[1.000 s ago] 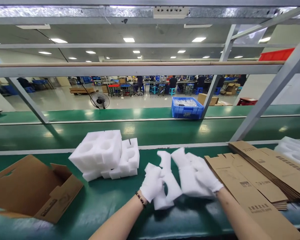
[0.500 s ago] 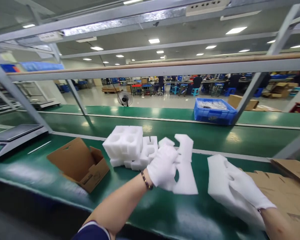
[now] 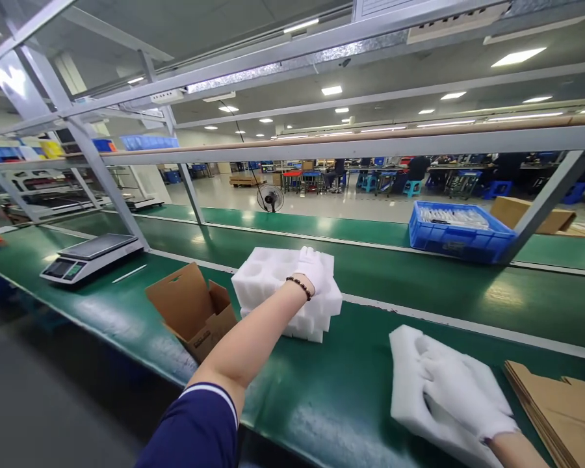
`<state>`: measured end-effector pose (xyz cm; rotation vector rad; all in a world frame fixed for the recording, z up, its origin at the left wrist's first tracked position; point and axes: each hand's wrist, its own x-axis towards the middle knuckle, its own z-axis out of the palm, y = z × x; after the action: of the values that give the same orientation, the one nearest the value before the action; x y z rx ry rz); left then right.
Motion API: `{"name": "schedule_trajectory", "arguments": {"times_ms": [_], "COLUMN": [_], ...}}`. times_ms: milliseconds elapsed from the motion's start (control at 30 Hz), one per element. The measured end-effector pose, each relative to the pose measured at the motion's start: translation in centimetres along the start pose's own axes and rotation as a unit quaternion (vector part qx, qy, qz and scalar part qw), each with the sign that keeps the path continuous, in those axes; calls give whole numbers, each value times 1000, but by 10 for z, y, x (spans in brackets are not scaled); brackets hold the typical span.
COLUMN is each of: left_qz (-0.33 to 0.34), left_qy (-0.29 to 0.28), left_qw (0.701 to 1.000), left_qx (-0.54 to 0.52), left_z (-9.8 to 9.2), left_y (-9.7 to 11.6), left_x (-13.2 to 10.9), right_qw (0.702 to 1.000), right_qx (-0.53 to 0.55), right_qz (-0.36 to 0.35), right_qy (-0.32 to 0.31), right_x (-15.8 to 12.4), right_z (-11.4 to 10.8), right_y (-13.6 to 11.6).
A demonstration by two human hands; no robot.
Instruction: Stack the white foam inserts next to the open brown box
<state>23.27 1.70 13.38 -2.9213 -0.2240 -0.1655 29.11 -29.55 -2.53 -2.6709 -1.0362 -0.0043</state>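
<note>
My left hand (image 3: pixel 312 268), in a white glove with a bead bracelet at the wrist, rests on top of a stack of white foam inserts (image 3: pixel 268 279) on the green bench. Its fingers lie over the foam piece on the stack's right side. My right hand (image 3: pixel 461 391), also gloved, lies flat with fingers spread on a separate white foam piece (image 3: pixel 409 377) near the bench's front edge at the lower right.
An open brown carton (image 3: pixel 190 312) lies left of the foam stack. A scale (image 3: pixel 90 257) sits farther left. Flattened cartons (image 3: pixel 560 409) lie at the right edge. A blue crate (image 3: pixel 461 233) stands beyond the green conveyor (image 3: pixel 394 273). Grey frame posts cross overhead.
My left hand carried its foam piece left and set it onto the foam stack. The view swung left, and my right hand stayed on its foam piece.
</note>
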Motion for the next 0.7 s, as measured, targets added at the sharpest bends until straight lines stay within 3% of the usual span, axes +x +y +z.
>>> {"name": "schedule_trajectory", "arguments": {"times_ms": [100,167,200,233,267,333,433,567,700], "left_qz": [52,142,218,283,307,271,232,227,205], "left_qy": [47,71,79,51,-4,-99,-148,-155,-107], "left_qw": [998,987,971,953,945,951,956,956,964], "left_qx": [-2,-30,-64,-95,-116,-114,-99,-104,-133], "left_z": [-13,-11,-5,5,17,45,78,98,114], "left_y": [30,59,75,91,106,133,158,167,167], "left_x": [-23,-41,-49,-55,-60,-64,-58,-49,-46], "right_qw": [998,993,990,988,988,993,994,996,996], "right_qx": [28,84,112,135,142,104,17,1,37], "right_qz": [-24,-52,-57,-56,-47,-8,34,59,87], "right_qy": [-56,-68,-61,-51,-43,-54,-101,-73,-5], "right_x": [8,9,9,7,5,-1,-9,-14,-13], "right_z": [1,-7,-12,-17,-21,-25,-15,8,15], "right_y": [-37,-48,-48,-45,-39,-25,-14,-24,-29]}}
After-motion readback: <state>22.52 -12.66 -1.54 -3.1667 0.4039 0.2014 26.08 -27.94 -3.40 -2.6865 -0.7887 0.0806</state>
